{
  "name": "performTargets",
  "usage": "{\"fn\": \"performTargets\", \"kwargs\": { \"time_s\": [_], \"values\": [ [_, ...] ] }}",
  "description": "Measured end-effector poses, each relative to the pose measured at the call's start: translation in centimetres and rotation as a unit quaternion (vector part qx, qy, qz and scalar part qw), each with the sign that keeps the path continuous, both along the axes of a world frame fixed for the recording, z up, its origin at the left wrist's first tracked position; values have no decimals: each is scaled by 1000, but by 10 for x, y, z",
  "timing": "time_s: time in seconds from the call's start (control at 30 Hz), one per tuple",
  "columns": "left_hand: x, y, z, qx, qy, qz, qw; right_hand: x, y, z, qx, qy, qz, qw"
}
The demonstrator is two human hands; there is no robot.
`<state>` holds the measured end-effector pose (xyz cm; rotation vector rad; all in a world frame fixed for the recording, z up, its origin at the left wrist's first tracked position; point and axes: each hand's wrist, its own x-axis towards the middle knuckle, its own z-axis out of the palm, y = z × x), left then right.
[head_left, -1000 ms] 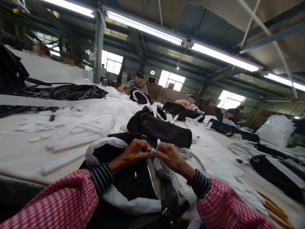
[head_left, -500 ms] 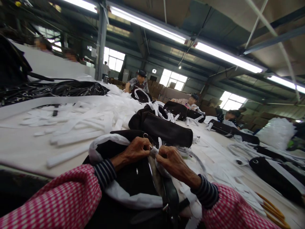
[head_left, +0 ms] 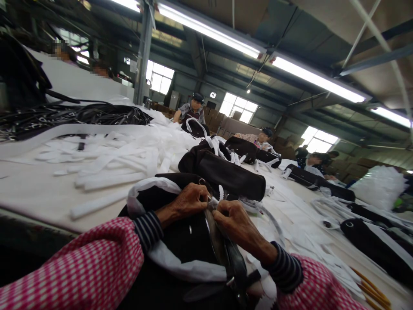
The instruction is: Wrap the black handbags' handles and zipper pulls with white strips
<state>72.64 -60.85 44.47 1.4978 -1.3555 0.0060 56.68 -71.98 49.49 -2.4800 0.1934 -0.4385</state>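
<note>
A black bag [head_left: 183, 245] lies in front of me, its zipper [head_left: 211, 234] running toward me along the opening. White wrapping [head_left: 190, 271] covers its looped handle. My left hand [head_left: 190, 200] is closed in a pinch at the far end of the zipper, by a small metal piece; exactly what it grips is hidden. Close beside it on the right, my right hand [head_left: 235, 221] is closed too, fingertips on a bit of white wrapping strip at the same spot. A metal ring [head_left: 201, 181] shows just beyond my left fingers.
Another dark bag [head_left: 226, 172] lies right behind mine, with more bags farther along the table. White strips [head_left: 112, 172] are heaped on the left, black straps [head_left: 97, 116] behind them. Yellow loops [head_left: 371, 286] lie at lower right. Co-workers [head_left: 193, 110] sit across the table.
The view has shifted slightly, so everything sits a little to the right. My hands stay at the zipper end; less of the white strip shows between them now.
</note>
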Motion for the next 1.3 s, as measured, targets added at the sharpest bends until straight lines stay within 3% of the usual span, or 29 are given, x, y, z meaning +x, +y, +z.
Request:
{"fn": "performTargets", "kwargs": {
  "time_s": [0.4, 0.9, 1.17, 1.3],
  "values": [
    [-1, 1, 0, 10, 0, 10, 1000, 8, 0, 2, 24, 44, -36, 998],
    [-1, 1, 1, 7, 0, 2, 1000, 11, -6, 8, 16, 90, -16, 996],
    [0, -1, 0, -2, -13, -2, 1000, 6, -5, 9, 68, 50, -14, 996],
    [1, -1, -1, -7, -17, -7, 1000, -7, 1, 8, 32, 31, -4, 999]
  ]
}}
